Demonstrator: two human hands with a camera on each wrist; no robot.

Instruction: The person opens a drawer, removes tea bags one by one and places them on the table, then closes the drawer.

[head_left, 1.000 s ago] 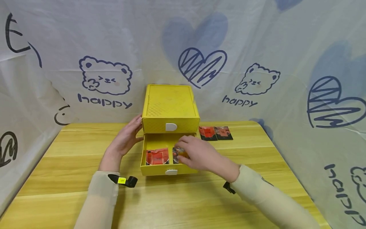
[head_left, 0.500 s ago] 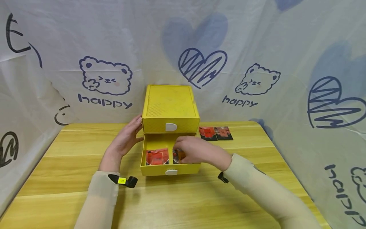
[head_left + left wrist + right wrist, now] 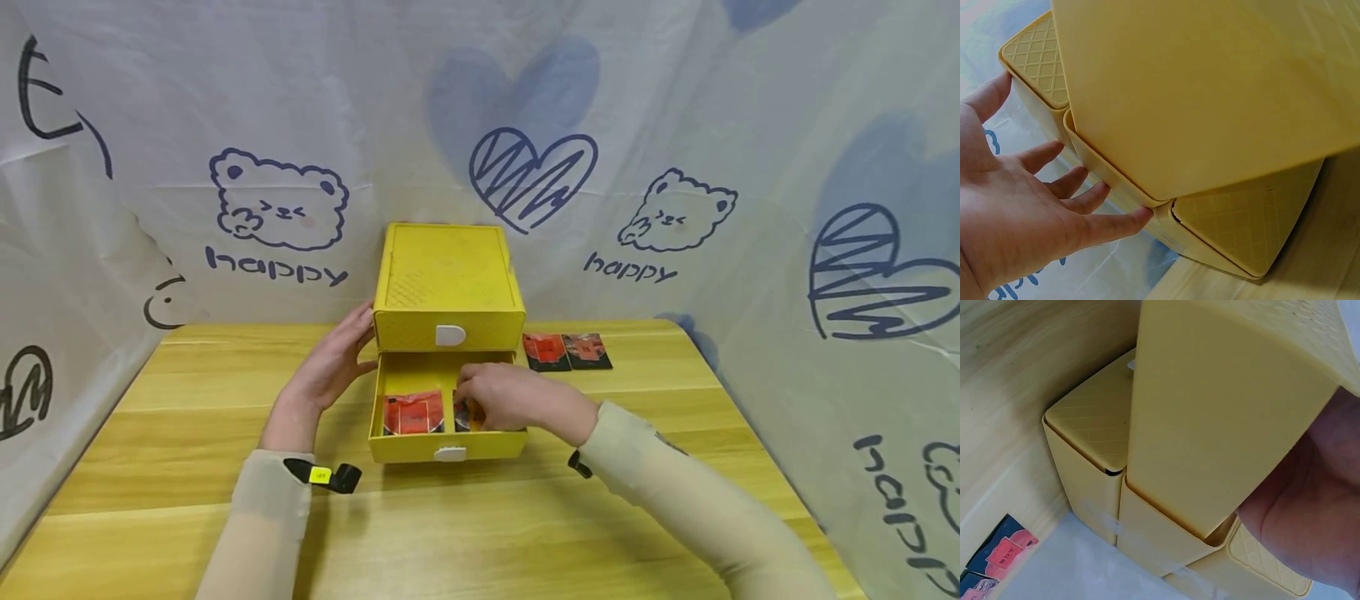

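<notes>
A yellow drawer box (image 3: 450, 267) stands at the back of the table with a lower drawer (image 3: 408, 450) pulled out. My left hand (image 3: 330, 358) touches the box's left side; in the left wrist view its fingers (image 3: 1088, 200) are spread, tips along the drawer edges. My right hand (image 3: 517, 396) reaches into the drawer's right compartment, fingers curled at a dark and orange flat packet (image 3: 462, 414), which it partly hides. A red and black flat packet (image 3: 414, 412) lies in the left compartment. In the right wrist view the drawer wall (image 3: 1222, 412) hides the fingertips.
Two flat red and black packets, a nearer one (image 3: 546, 352) and one beside it (image 3: 587, 351), lie on the wooden table (image 3: 420, 533) right of the box. A white patterned cloth (image 3: 412, 125) hangs close behind the box.
My right hand has moved slightly left and deeper over the packet in the right compartment, and its fingers have drawn together. My left hand stays against the box.
</notes>
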